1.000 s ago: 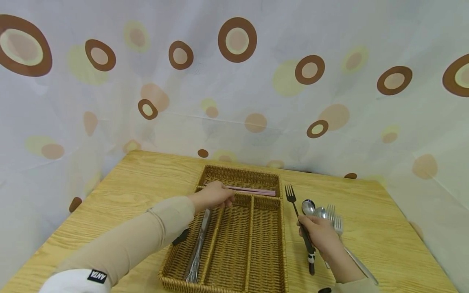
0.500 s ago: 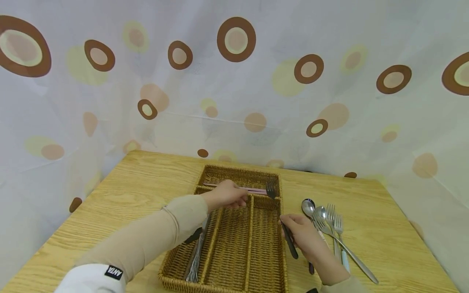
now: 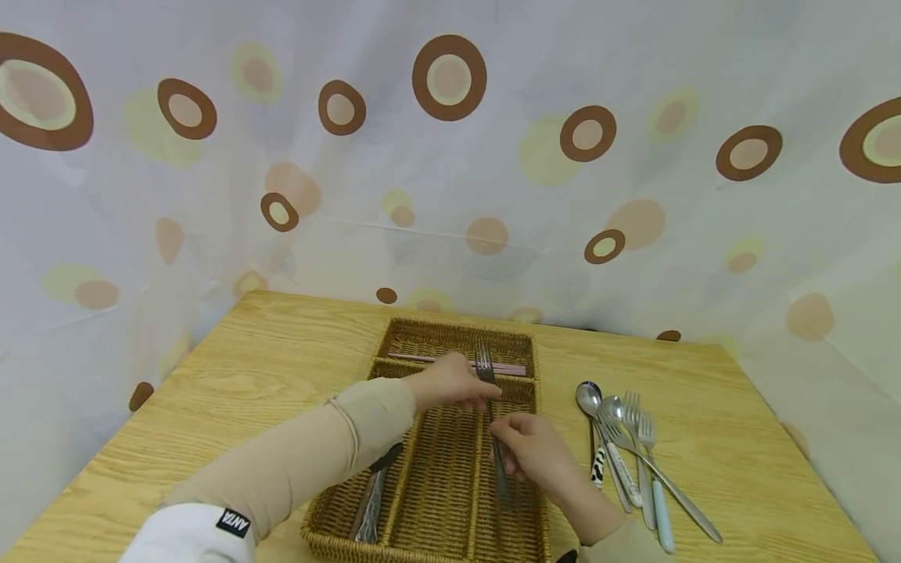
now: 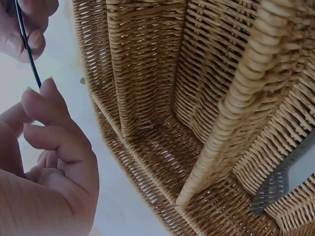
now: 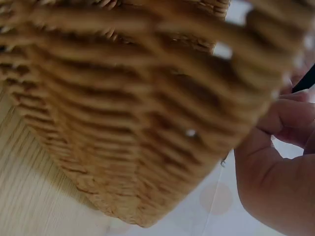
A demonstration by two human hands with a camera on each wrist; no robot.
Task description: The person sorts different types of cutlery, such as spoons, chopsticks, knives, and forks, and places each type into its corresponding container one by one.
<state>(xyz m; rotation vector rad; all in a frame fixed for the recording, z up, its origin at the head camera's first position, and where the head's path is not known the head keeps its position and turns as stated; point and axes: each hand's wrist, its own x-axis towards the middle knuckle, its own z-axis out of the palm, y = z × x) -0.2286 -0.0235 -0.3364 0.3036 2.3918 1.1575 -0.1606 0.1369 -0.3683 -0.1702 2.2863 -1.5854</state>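
A dark long-handled fork slants over the right part of a wicker cutlery tray, tines up and away. My right hand pinches its handle from the right. At the fork's neck, my left hand reaches in from the left, and its fingertips meet there. In the left wrist view, the thin dark shaft runs from the right fingers down to the fingertips of my left hand. The right wrist view shows part of my right hand behind the blurred wicker wall.
Pink chopsticks lie in the tray's back compartment. A silver utensil with a patterned handle lies in the left one. To the right, several spoons and forks are bunched on the wooden table. A patterned cloth hangs behind.
My right hand has carried the fork leftward from beside the other cutlery to over the tray. My left hand has moved right from the chopsticks to the fork's neck.
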